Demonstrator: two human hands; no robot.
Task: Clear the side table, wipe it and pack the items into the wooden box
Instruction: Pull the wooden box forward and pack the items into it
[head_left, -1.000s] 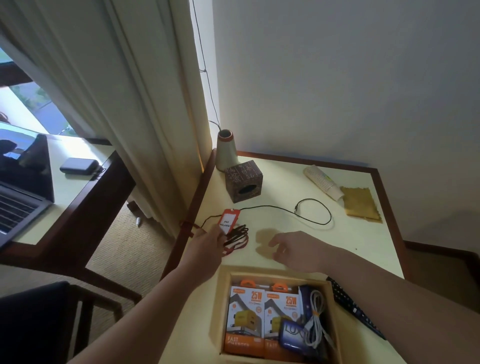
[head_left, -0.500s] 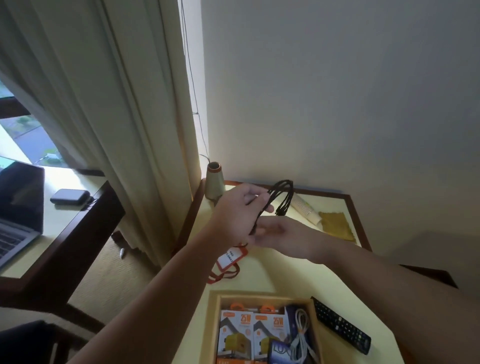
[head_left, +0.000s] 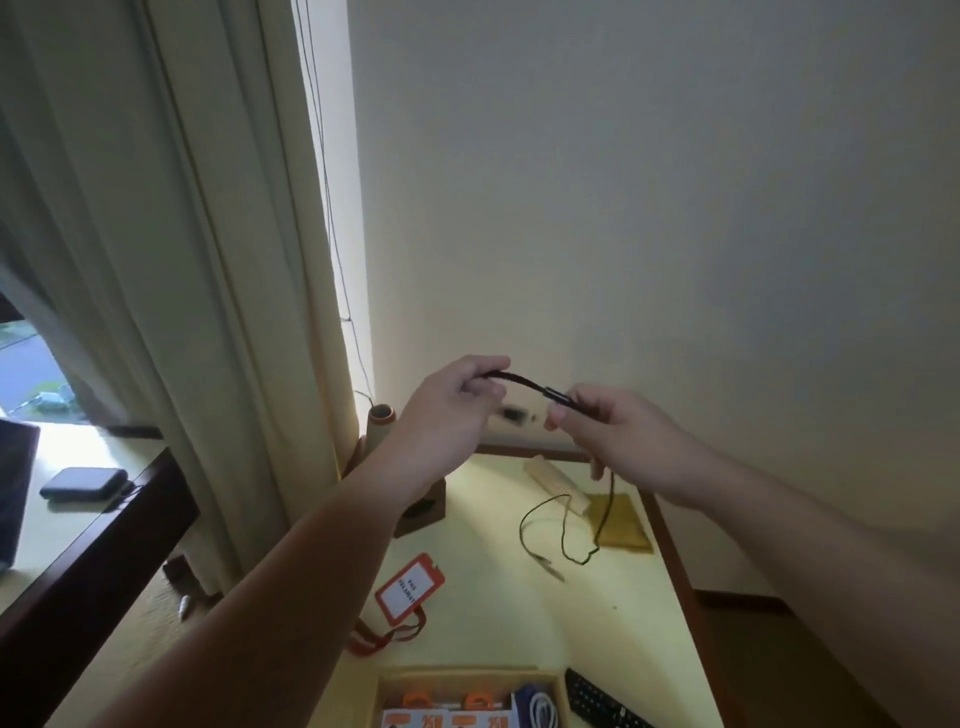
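Observation:
Both hands hold a thin black cable (head_left: 524, 383) raised above the side table (head_left: 613, 623). My left hand (head_left: 452, 410) pinches one end, my right hand (head_left: 608, 436) grips it near a plug. The rest of the black cable hangs from my right hand and loops on the table. A red badge holder with lanyard (head_left: 410, 590) lies on the table nearer me. The wooden box (head_left: 558, 691) at the bottom edge holds orange charger packs and a white cable. A yellow cloth (head_left: 621, 519) lies at the back right.
A black remote (head_left: 602, 706) lies right of the box. A cone-shaped vase (head_left: 380, 428), a small brown cube (head_left: 426, 512) and a pale tube (head_left: 556, 480) stand at the table's back. Curtains hang left; a desk with a dark pouch (head_left: 83, 483) stands further left.
Both hands lifted the black cable off the table and rose higher. The bundled loop has been drawn out between them. The view tilted up toward the wall.

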